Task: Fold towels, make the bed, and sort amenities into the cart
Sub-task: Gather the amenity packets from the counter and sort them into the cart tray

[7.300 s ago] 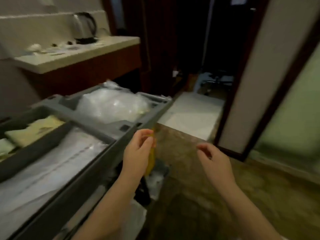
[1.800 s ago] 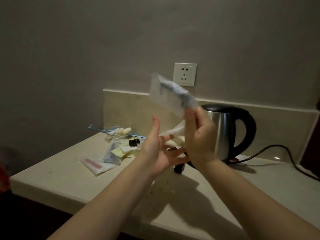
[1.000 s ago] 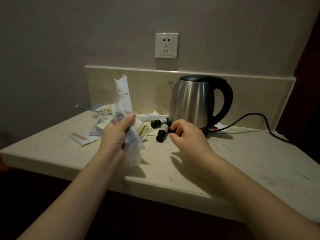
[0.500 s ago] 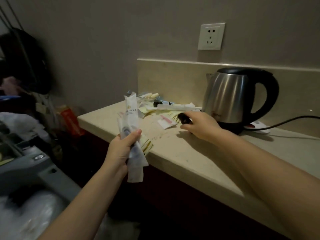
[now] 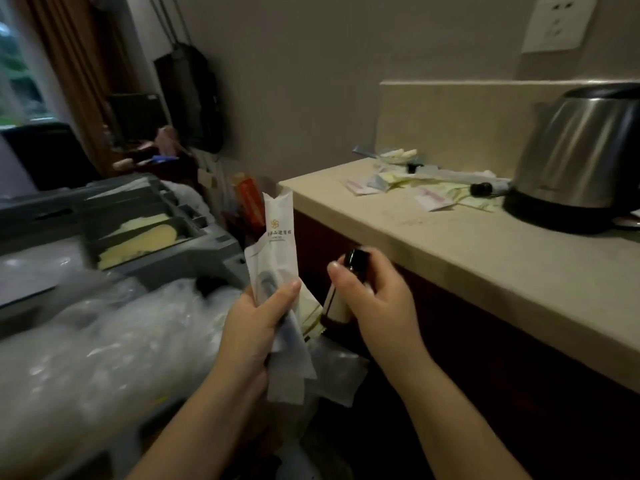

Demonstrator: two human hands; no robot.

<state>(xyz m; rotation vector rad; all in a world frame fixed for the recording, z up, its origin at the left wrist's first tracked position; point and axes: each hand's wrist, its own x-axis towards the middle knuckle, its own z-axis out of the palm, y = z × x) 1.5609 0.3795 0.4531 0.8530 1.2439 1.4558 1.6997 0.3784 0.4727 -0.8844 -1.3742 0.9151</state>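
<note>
Left hand point(image 5: 254, 329) grips a bunch of white packets point(image 5: 278, 247), held upright just in front of the counter point(image 5: 467, 258). Right hand point(image 5: 375, 301), also in front of the counter, is curled round a small brown bottle point(image 5: 334, 306) with a black cap. Left of the counter stands a grey cart point(image 5: 221, 247). Its near bin is heaped with clear plastic bags point(image 5: 104, 341), and a farther tray holds flat yellow sachets point(image 5: 149, 233). On the counter, loose sachets point(image 5: 429, 197) lie beside a steel kettle point(image 5: 581, 157).

Packets point(image 5: 277, 258) and bottle point(image 5: 341, 296) in hand
</note>
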